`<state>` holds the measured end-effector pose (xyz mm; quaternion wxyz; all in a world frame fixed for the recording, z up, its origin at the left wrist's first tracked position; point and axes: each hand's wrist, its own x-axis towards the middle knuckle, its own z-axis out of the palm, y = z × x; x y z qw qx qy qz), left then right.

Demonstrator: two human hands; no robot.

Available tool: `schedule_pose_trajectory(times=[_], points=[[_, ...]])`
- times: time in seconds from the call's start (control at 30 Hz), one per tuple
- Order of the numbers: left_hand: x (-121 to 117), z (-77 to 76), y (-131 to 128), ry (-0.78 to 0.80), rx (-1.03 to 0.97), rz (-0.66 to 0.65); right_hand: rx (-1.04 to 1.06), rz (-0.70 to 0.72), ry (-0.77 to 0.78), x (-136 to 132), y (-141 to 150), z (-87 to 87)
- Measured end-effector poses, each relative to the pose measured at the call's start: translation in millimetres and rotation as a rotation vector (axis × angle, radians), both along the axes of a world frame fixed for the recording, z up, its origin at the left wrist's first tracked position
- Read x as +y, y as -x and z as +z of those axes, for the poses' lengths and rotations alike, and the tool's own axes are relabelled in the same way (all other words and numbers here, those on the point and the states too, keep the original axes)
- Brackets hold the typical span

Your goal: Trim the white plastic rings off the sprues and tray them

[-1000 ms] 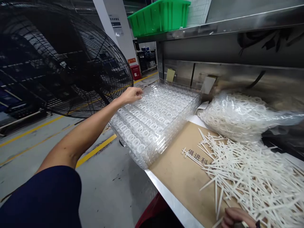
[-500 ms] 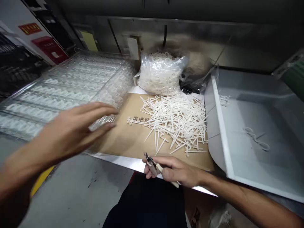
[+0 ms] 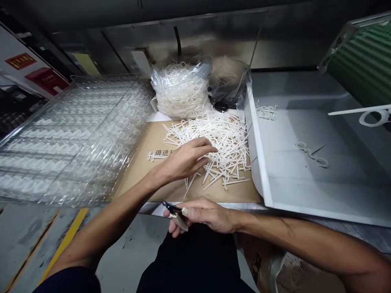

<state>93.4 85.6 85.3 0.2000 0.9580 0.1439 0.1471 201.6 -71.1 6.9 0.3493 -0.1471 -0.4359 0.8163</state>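
Note:
My left hand [image 3: 191, 156] reaches over a pile of thin white plastic pieces [image 3: 227, 140] on a brown cardboard sheet [image 3: 137, 175]. Its fingers point right, slightly apart, and nothing shows in them. Low at the table's front edge, my right hand [image 3: 204, 213] is wrapped round a pair of cutting pliers [image 3: 179, 221] with pale handles and dark jaws. The jaws point up and left. A few white pieces [image 3: 155, 156] lie apart at the pile's left side.
Clear plastic trays [image 3: 70, 134] holding white parts are stacked at left. Behind the pile stands a clear bag [image 3: 181, 89] of white rings. A grey bin [image 3: 259, 162] at right holds a few pieces. A white ringed piece [image 3: 374, 116] enters from the right edge.
My left hand has swung right, from beside the trays to over the pile. My right hand keeps the pliers low in front. The view has shifted rightward.

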Motion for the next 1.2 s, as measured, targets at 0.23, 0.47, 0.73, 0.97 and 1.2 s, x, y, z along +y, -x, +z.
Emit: schedule_pose_trajectory(times=[0.23,0.47,0.73,0.97,1.2], points=[[32.3,38.6,36.0,-0.048,-0.389,0.443,-0.035,0.068,0.02,-4.4,-7.7,5.6],[34.6,-5.0,101.0,-0.001,-0.264,0.574,-0.107,0.07,-0.039,-1.4,-7.9,10.3],[35.1,-39.9,148.1,0.03,-0.041,0.751,-0.145,0.025,-0.007,-5.2,-7.4,5.9],[41.5,-64.6,152.5,0.034,0.107,0.651,-0.127,0.023,-0.003,-3.4,-6.6,3.8],[52.6,-68.0,117.0,0.036,0.053,0.574,-0.103,0.02,0.004,-3.9,-6.0,-1.6]])
